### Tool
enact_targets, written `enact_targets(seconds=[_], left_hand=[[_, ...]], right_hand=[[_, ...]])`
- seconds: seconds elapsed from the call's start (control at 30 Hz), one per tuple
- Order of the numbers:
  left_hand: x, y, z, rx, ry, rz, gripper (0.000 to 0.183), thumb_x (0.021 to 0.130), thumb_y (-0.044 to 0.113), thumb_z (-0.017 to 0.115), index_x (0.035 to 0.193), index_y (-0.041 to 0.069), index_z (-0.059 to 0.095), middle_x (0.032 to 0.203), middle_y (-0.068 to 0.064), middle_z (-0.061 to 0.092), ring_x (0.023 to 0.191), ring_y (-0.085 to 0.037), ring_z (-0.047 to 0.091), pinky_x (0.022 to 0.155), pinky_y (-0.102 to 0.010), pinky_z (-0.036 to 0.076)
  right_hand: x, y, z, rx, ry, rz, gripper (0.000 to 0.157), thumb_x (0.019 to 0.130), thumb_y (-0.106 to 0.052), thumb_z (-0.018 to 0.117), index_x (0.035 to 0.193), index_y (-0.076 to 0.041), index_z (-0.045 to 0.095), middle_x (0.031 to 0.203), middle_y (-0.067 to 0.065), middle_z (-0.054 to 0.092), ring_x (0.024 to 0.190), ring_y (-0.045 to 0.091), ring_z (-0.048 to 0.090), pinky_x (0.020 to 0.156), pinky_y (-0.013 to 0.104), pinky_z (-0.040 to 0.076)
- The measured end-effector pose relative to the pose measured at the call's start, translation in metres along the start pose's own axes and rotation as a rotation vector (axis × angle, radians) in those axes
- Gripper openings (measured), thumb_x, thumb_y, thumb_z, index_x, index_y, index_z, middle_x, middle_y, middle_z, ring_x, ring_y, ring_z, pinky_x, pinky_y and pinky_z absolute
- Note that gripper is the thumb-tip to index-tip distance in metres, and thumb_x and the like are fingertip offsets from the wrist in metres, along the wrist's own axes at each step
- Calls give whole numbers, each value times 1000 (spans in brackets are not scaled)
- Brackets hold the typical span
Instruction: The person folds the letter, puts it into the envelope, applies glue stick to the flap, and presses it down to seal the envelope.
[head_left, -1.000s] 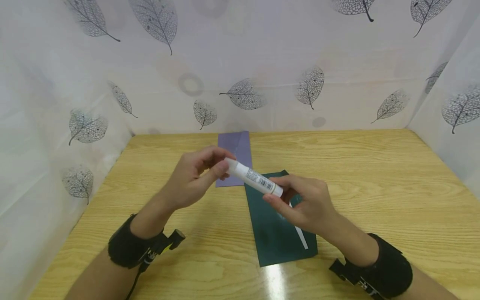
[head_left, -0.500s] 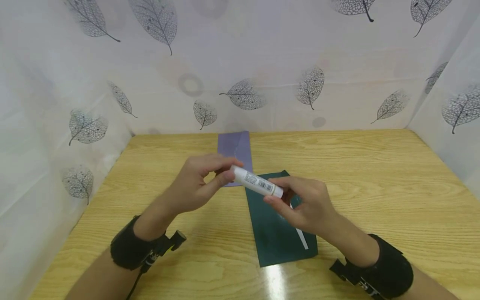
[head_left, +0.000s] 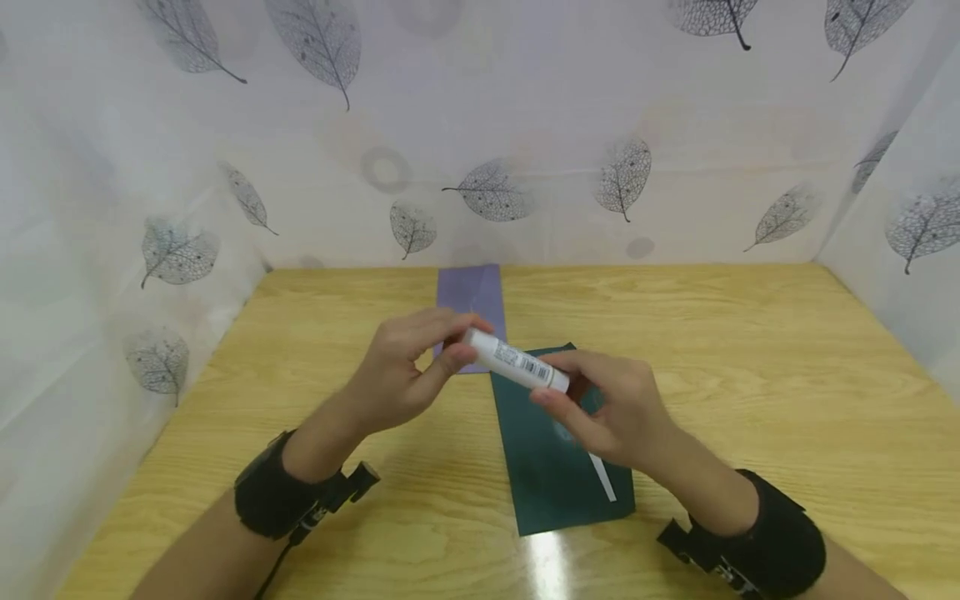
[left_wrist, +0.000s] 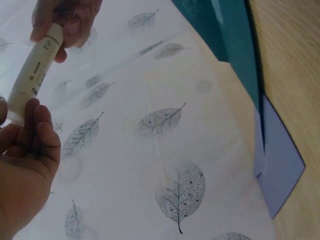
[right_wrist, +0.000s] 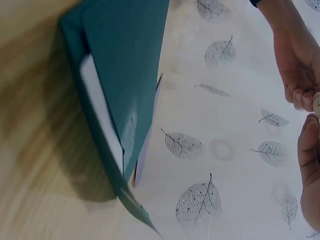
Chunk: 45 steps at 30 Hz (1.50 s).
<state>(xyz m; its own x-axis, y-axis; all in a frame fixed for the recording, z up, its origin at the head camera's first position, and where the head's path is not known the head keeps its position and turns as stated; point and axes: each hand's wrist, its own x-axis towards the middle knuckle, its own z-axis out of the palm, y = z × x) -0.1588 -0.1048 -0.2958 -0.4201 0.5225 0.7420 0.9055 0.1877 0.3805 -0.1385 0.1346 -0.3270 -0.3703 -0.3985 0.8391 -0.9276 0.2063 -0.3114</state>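
Observation:
A white glue stick (head_left: 517, 361) with a printed label and barcode is held in the air, tilted, between both hands. My left hand (head_left: 408, 367) pinches its upper left end, where a pale cap sits partly behind the fingers. My right hand (head_left: 611, 408) grips the other end between thumb and fingers. In the left wrist view the glue stick (left_wrist: 37, 70) runs from one hand to the other. Under the right hand lies a dark green envelope (head_left: 555, 492) with a white strip (head_left: 602, 477) showing along it.
A purple envelope (head_left: 471, 287) lies farther back on the wooden table (head_left: 712, 325), its near end by the green one. Leaf-printed white cloth (head_left: 547, 125) encloses the back and sides of the table. Black bands with cameras circle both wrists.
My left hand has moved right and slightly down, toward the right hand. The translucent cap end that stuck out farther from the glue stick now sits closer in. The right hand has barely moved.

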Motion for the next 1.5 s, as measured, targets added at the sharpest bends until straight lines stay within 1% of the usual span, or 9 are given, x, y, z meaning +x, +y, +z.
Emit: enact_targets(seconds=[0.2,0.27,0.43,0.6,0.77,1.0,1.1,1.27,1.5], left_hand=[[1,5,-5,-15,-2,-31,27,85,18,65,109,8,62,80,5,57,67,-7,48,55,-23,43],[2,5,-6,-23,6,-25,28,81,13,68,108,7,63,81,4,59,67,-8,49,55,-23,43],[3,3,-11,-6,37,-15,27,80,11,68,106,6,63,87,2,62,68,-7,49,55,-23,43],[4,-3,-17,60,95,-32,26,76,11,69,101,6,64,86,2,63,67,-10,50,55,-22,41],[2,-14,-23,157,120,-70,23,76,13,70,97,6,65,83,2,63,64,-9,48,53,-23,39],[-5,-31,-28,263,107,-195,21,76,17,71,93,6,66,73,2,59,63,-9,48,50,-30,41],[-9,-39,-30,320,84,-251,20,77,21,70,90,7,65,71,4,56,62,-11,48,50,-31,41],[-15,-53,-33,419,-14,-389,22,79,27,67,90,8,65,71,4,57,64,-13,51,55,-30,42],[-21,-65,-39,596,-167,-617,26,79,33,63,88,8,63,69,-1,56,64,-18,49,53,-33,43]], right_hand=[[4,1,-9,-64,8,35,37,87,-32,61,105,-1,62,81,4,66,57,2,54,44,20,47],[5,1,-9,-68,-16,52,37,87,-30,62,108,-1,61,83,3,66,59,2,54,45,19,47],[4,1,-11,-112,-95,149,38,85,-26,66,113,-3,59,82,0,65,62,3,54,50,21,49],[2,3,-15,-184,-115,226,32,82,-10,66,113,-7,61,83,-3,67,68,4,59,53,26,51],[0,5,-19,-247,-129,280,24,85,-9,61,109,-8,64,89,-1,68,71,5,60,53,28,51],[0,6,-23,-278,-210,386,19,89,-10,57,106,-7,64,86,-3,67,69,2,57,50,25,47],[2,6,-26,-302,-269,452,20,90,-12,55,107,-7,64,85,-3,66,69,4,56,52,25,48],[3,8,-31,-364,-409,598,20,91,-14,53,105,-5,64,89,3,65,74,11,56,60,30,51],[0,14,-36,-465,-625,708,26,86,-9,58,110,1,60,102,14,64,91,26,59,73,41,52]])
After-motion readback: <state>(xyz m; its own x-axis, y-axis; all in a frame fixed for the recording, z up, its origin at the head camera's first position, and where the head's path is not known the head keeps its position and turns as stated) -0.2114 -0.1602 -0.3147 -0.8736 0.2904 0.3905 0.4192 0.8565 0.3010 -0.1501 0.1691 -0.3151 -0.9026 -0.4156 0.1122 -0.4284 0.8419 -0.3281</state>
